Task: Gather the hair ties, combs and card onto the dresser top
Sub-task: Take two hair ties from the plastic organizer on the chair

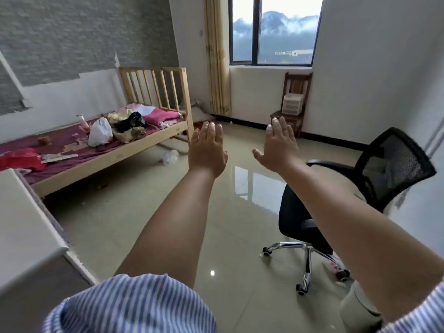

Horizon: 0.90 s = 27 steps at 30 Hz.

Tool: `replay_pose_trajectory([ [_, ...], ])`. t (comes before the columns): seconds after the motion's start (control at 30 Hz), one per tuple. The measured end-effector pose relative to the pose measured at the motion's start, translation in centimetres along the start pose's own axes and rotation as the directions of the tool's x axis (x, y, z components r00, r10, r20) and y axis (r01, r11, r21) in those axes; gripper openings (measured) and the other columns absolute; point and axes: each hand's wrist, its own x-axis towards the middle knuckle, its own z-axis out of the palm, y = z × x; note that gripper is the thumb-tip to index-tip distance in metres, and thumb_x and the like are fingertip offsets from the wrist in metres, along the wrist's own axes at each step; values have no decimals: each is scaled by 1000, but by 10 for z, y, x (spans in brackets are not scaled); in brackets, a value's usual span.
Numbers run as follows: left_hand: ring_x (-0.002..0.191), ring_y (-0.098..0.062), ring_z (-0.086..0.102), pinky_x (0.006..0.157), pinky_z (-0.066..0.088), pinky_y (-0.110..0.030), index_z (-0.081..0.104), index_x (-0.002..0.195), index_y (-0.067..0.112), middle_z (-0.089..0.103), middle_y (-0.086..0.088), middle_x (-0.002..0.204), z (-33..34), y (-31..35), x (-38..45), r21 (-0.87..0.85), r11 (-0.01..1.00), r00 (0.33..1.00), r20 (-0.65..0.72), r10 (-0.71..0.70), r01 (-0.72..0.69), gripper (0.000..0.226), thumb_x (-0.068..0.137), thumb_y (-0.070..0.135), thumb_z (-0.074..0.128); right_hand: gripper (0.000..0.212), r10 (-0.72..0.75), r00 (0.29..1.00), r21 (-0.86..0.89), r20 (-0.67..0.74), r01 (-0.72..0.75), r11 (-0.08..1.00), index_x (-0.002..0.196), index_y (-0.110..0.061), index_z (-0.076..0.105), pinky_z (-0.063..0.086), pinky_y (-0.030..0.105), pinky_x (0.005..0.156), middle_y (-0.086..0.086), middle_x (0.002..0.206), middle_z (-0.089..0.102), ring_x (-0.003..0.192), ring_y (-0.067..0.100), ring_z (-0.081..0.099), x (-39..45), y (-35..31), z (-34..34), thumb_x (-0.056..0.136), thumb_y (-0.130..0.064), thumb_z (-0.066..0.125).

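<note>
Both arms reach straight out over the tiled floor, backs of the hands toward me. My left hand (207,146) is flat with fingers extended and holds nothing. My right hand (280,143) is also flat and empty, thumb spread to the left. A white furniture top (24,227), possibly the dresser, fills the lower left corner with nothing on its visible part. I see no hair ties, combs or card in this view.
A wooden bed (101,162) with a purple sheet stands at the left, littered with bags, cloths and scraps. A black mesh office chair (374,179) stands at the right. A wooden chair (292,104) with a small plastic drawer unit sits under the window.
</note>
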Motion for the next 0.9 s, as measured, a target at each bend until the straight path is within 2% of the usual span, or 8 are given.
replay_pose_trajectory([
  [0.1,140,-31,24,117,20,-39,23,142,0,30,-18,150,63,-18,51,1,1000,992,123,-25,25,64,93,33,46,76,35,992,-17,125,-34,999,145,3,12,1,37,121,17,158,5,146,27,-3,52,2,60,92,-40,47],
  [0.17,141,-30,24,117,20,-38,24,142,0,30,-19,150,108,-33,91,-20,1000,969,248,-8,14,64,93,36,45,75,68,976,-2,205,-69,998,145,2,13,3,37,121,17,158,6,146,27,0,90,2,104,93,-39,47],
  [0.3,144,-28,17,118,19,-37,20,143,1,23,-19,154,190,-54,161,-63,997,886,458,72,-49,66,94,40,42,72,121,927,-31,356,-117,993,145,2,12,6,36,121,18,158,8,146,27,2,157,6,173,94,-36,46],
  [0.4,145,-27,14,119,15,-37,18,144,1,20,-17,155,242,-59,208,-92,991,821,556,131,-96,66,95,39,41,65,158,889,-25,430,-164,986,140,5,24,13,37,120,18,153,23,145,27,11,204,15,214,93,-33,49],
  [0.47,145,-27,14,120,14,-37,19,143,1,20,-17,155,276,-61,243,-117,986,786,595,165,-118,65,95,38,41,61,172,869,-17,464,-186,982,137,5,29,15,37,119,17,150,28,145,27,14,238,25,240,93,-32,49],
  [0.6,145,-26,13,120,15,-37,19,143,2,19,-15,155,350,-55,331,-155,978,731,649,209,-143,66,94,38,44,62,227,841,-16,491,-252,968,139,3,28,15,36,119,16,152,27,145,27,14,326,55,297,92,-32,50],
  [0.73,145,-26,13,119,16,-37,19,143,2,19,-15,155,420,-45,446,-173,973,732,641,230,-154,66,94,38,43,62,256,834,-4,489,-291,957,138,3,29,18,36,118,16,151,29,144,28,18,437,104,348,91,-31,52],
  [0.9,141,-26,22,117,21,-36,27,140,4,29,-13,150,482,-40,606,-147,978,744,635,206,-146,59,94,38,43,52,335,817,32,469,-395,918,128,4,39,35,36,107,18,139,40,133,28,33,596,165,381,91,-29,52],
])
